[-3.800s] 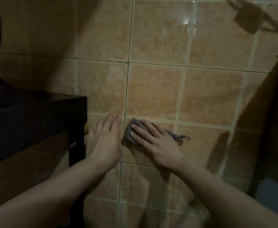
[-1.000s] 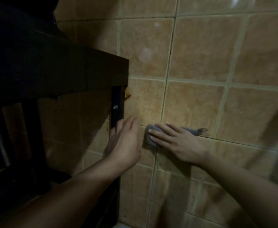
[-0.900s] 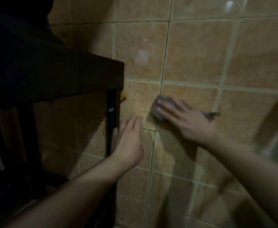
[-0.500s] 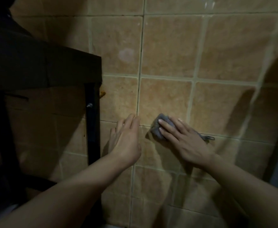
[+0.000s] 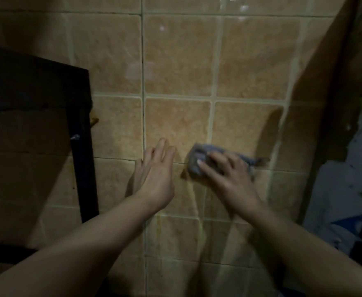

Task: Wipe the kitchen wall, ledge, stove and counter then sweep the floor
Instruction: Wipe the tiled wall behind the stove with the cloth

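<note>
A tan tiled wall (image 5: 180, 67) fills the view. My right hand (image 5: 227, 181) presses a small grey cloth (image 5: 199, 156) flat against the tiles near a grout line, its fingers laid straight over it; the hand and cloth are motion-blurred. A tail of the cloth sticks out to the right of the hand. My left hand (image 5: 154, 174) rests on the wall just left of the cloth, fingers straight and together, holding nothing.
A dark wooden shelf or table (image 5: 32, 82) with a black leg (image 5: 83, 168) stands against the wall on the left. A small orange stain (image 5: 94, 120) sits beside the leg's top. At the right edge lies a bluish-grey surface (image 5: 345, 189).
My right hand has swept the cloth up and down and now a little to the right along the tiles. My left hand stays flat on the wall. The view has drifted right.
</note>
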### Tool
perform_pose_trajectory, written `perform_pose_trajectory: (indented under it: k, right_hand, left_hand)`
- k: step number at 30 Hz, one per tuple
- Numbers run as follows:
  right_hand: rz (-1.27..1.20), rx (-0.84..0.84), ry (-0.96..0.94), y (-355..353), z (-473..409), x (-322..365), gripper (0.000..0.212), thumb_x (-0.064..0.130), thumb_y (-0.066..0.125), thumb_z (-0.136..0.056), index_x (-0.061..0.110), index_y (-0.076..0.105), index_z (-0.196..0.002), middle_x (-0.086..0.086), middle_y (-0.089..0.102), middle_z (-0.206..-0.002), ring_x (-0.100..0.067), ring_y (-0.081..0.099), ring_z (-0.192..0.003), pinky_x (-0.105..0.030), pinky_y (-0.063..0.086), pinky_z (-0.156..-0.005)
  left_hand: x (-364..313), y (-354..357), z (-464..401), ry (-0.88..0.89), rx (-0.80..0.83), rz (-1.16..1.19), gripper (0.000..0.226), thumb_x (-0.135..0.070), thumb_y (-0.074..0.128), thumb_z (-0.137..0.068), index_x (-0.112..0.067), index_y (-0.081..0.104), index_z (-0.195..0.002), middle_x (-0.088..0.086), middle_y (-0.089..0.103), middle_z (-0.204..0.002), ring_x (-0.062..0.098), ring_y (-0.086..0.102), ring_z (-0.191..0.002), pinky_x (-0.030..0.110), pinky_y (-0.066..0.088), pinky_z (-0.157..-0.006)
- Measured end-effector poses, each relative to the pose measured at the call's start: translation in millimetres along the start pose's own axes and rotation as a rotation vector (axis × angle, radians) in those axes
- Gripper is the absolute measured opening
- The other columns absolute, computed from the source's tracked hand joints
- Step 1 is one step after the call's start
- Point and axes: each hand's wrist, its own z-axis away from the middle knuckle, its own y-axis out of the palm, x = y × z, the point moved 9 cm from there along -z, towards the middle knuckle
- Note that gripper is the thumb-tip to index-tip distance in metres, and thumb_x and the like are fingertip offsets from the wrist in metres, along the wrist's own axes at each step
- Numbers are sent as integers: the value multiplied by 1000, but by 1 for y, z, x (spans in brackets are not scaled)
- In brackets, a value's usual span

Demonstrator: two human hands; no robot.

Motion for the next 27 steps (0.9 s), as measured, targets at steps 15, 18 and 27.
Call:
perform_pose_trajectory:
  k: [15, 18, 27]
  right_hand:
    - [-323, -76, 688, -24, 34, -96, 38, 25, 52, -91, 50, 44, -119, -1, 39, -138, -22, 34, -131, -52, 32, -108]
    - [-378, -70, 733, -9, 99, -68, 32, 21, 61, -89, 28, 52, -119, 12, 41, -122, 10, 32, -119, -39, 31, -109]
    - [-166, -115, 684, -55, 43, -111, 35, 34, 58, -91, 24, 49, -123, 22, 38, -113, 17, 41, -104, -5, 39, -86]
  left_hand:
    - [-54, 37, 13, 129, -27, -44, 80, -6, 54, -82, -25, 12, -147, 1, -14, -156, 28, 2, -139, 45, 19, -113]
    - [-56, 50, 25, 146, 3, -69, 79, -10, 55, -83, -23, 11, -148, 0, -15, -156, 28, 3, -139, 44, 20, -111]
    - [-59, 67, 38, 182, 26, -65, 86, -9, 58, -81, -21, 7, -150, -1, -10, -156, 27, 7, -137, 42, 22, -110]
